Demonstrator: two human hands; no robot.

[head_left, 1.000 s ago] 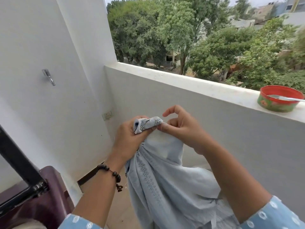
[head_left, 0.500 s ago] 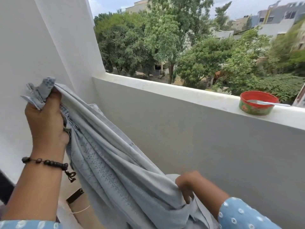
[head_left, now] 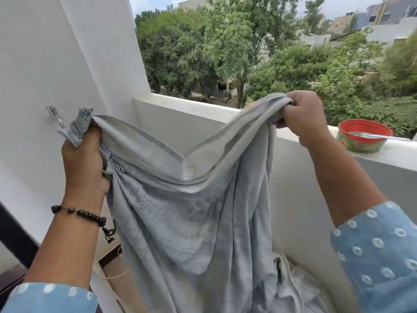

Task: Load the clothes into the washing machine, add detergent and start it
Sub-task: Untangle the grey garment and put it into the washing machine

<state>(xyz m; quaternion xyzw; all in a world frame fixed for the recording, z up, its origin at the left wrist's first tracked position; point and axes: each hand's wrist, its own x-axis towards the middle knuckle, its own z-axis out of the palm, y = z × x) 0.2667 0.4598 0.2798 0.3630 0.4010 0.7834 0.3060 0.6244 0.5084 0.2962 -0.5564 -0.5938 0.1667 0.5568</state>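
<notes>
White balcony walls (head_left: pixel 45 64) and parapet (head_left: pixel 203 108) — daylight, green trees (head_left: pixel 225 53) and buildings (head_left: pixel 383 16) beyond.

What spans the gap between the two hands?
In the head view, the pale blue-grey cloth, its top edge sagging from the left hand to the right hand.

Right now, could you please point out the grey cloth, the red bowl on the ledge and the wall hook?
grey cloth (head_left: pixel 180 213): head view, patterned middle of the hanging fabric.
red bowl (head_left: pixel 358 145): head view, green outer wall below the red rim.
wall hook (head_left: pixel 54 114): head view, metal body against the white wall.

blue dotted sleeves (head_left: pixel 381 251), black beaded bracelet (head_left: pixel 88 216)
</notes>
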